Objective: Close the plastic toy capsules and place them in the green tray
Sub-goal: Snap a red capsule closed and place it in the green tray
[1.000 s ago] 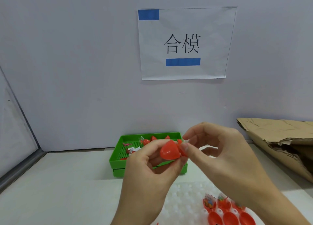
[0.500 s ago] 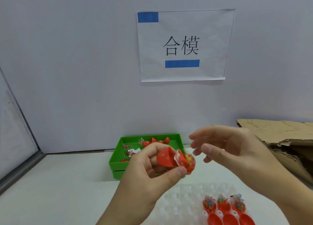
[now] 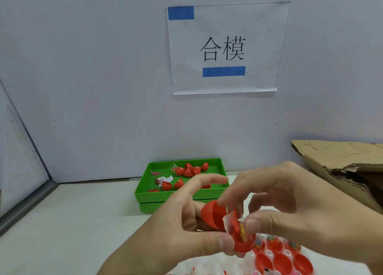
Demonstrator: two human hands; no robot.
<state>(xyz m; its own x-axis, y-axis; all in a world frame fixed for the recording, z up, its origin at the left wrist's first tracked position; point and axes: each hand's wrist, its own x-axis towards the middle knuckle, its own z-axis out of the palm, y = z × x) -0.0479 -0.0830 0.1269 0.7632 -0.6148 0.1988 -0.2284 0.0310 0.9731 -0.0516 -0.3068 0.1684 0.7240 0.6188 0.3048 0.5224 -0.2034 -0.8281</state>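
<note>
While left hand grips open red capsule to steady halves, right hand pinches toy packet inward so lid closes; green tray waits beyond both.

**Hidden, cropped and unclear**

The capsule is open, and the right hand covers its far side. The toy inside shows only as yellow and red bits behind the thumb, too little to identify. The left hand hides the tray front right corner and part of one shell there. Small pieces in the tray, a pink one and a white slip, are too small to read. The clear holder with red halves is cut by the bottom edge. The cardboard runs off the right edge.
</note>
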